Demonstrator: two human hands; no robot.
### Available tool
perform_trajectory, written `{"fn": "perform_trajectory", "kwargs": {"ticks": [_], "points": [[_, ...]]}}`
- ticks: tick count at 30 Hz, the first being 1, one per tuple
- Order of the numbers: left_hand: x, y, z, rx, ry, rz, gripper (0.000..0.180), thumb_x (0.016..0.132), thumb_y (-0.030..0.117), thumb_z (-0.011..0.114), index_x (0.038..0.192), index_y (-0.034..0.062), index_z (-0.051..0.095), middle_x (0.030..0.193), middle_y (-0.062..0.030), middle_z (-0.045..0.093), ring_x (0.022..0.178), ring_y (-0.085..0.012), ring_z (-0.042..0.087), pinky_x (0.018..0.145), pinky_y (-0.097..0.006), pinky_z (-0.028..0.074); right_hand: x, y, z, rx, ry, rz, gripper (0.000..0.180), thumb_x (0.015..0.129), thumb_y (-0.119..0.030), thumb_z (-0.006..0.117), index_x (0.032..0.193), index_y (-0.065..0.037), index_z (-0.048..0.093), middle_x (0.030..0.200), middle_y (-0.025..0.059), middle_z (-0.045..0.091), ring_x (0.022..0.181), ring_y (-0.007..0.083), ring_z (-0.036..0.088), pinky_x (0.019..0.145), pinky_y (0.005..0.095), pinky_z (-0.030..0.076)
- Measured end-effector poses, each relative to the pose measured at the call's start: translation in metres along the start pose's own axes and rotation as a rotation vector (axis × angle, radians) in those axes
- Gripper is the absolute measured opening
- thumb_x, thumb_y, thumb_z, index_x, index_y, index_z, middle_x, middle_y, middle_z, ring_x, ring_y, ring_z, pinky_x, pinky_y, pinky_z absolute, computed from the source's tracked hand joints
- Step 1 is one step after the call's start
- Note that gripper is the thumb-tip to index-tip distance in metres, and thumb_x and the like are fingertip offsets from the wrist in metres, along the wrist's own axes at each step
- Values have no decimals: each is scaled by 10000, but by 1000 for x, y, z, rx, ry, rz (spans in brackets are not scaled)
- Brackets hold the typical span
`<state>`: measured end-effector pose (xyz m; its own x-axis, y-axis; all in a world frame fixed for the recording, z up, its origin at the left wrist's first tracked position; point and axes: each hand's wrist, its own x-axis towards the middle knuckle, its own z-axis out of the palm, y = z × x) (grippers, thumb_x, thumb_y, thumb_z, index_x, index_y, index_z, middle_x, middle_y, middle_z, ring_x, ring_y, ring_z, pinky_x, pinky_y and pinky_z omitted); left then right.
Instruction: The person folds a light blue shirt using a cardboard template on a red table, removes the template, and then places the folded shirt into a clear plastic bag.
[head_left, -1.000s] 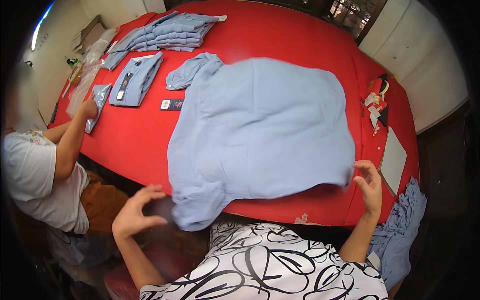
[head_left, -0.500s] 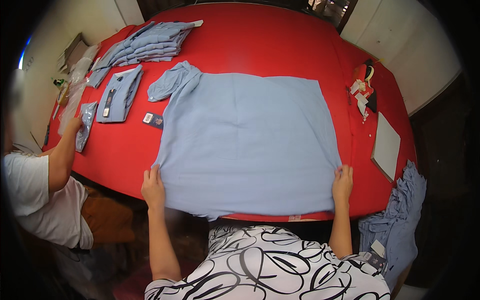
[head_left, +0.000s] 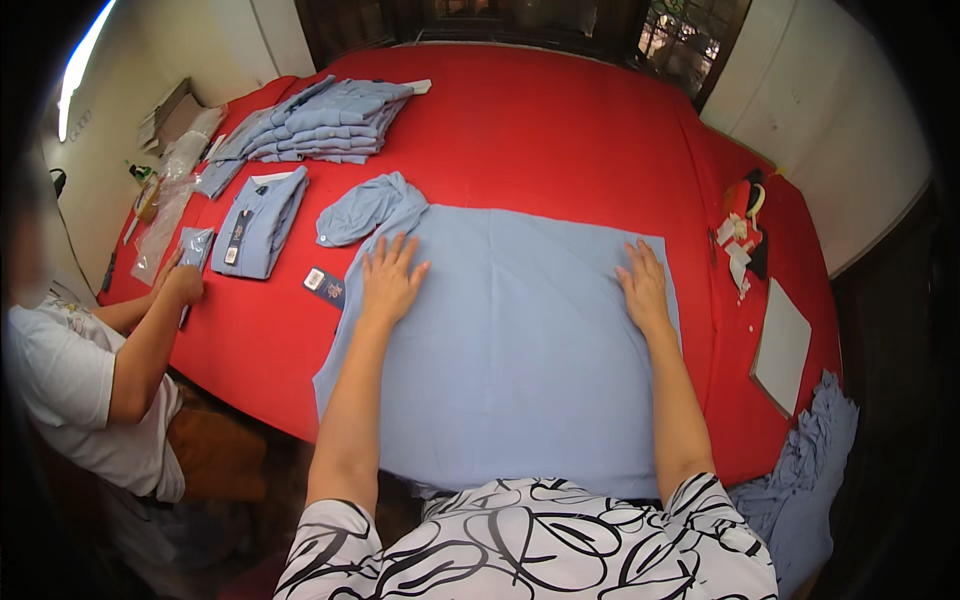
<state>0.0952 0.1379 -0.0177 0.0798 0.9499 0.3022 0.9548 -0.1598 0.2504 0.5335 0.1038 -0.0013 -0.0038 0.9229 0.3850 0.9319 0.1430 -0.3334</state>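
A light blue shirt (head_left: 510, 340) lies spread flat on the red-covered table in front of me, its near edge reaching my body. One sleeve with its buttoned cuff is bunched at the far left corner of the cloth. My left hand (head_left: 392, 280) rests flat on the shirt just below that sleeve, fingers spread. On the right side, my right hand (head_left: 644, 288) lies on the cloth near its far right corner, fingers stretched out. A dark hang tag (head_left: 325, 287) with a white label pokes out beside the shirt's left edge.
A folded shirt (head_left: 260, 225) and a stack of folded shirts (head_left: 340, 122) lie at the far left. A co-worker (head_left: 110, 370) handles a bagged shirt (head_left: 196, 247) there. To the right are a white board (head_left: 782, 345), paper scraps (head_left: 738, 255) and a hanging pile of shirts (head_left: 800, 480).
Both my hands have left the shirt's near side edges and moved forward onto its far part, fingers now spread. The view has tilted up. The co-worker's second hand has reached the bagged shirt.
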Motion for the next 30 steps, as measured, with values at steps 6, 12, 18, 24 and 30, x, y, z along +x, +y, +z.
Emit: {"fn": "perform_trajectory", "kwargs": {"ticks": [6, 12, 18, 24, 30], "points": [[33, -41, 12, 90, 19, -202, 553, 971, 525, 444, 1431, 220, 486, 1550, -45, 359, 1438, -333, 268, 1184, -553, 74, 48, 54, 27, -264, -47, 326, 592, 973, -425, 486, 1459, -94, 417, 1566, 136, 293, 1485, 306, 156, 1205, 498, 49], [72, -70, 1, -513, 191, -473, 429, 959, 380, 561, 1287, 105, 597, 1366, -120, 517, 1241, -322, 504, 1033, -417, 398, 108, -27, 49, -12, 87, 177, 258, 900, -199, 614, 1126, -91, 677, 1215, 125, 613, 1183, 372, 493, 1041, 472, 377], [148, -31, 9, -211, 160, -145, 343, 904, 280, 655, 1167, 62, 619, 1239, -187, 574, 1033, -377, 624, 868, -456, 490, 149, -170, 146, 226, 103, -155, 145, 857, -182, 688, 946, -69, 668, 919, 81, 623, 936, 291, 539, 838, 431, 407], [192, -62, -6, -800, 40, -69, 276, 847, 157, 708, 1066, 11, 624, 900, -147, 669, 843, -310, 653, 821, -407, 504, 147, -175, 173, 131, 82, -62, 147, 865, -216, 686, 878, -80, 632, 895, 60, 608, 897, 261, 538, 793, 413, 367], [178, -98, 5, -775, 581, -387, 240, 873, 169, 693, 1031, 2, 624, 970, -126, 640, 835, -239, 608, 786, -358, 495, 148, -183, 176, 105, 104, -79, 138, 894, -211, 646, 894, -75, 620, 907, 68, 607, 916, 269, 541, 819, 422, 383]]}}
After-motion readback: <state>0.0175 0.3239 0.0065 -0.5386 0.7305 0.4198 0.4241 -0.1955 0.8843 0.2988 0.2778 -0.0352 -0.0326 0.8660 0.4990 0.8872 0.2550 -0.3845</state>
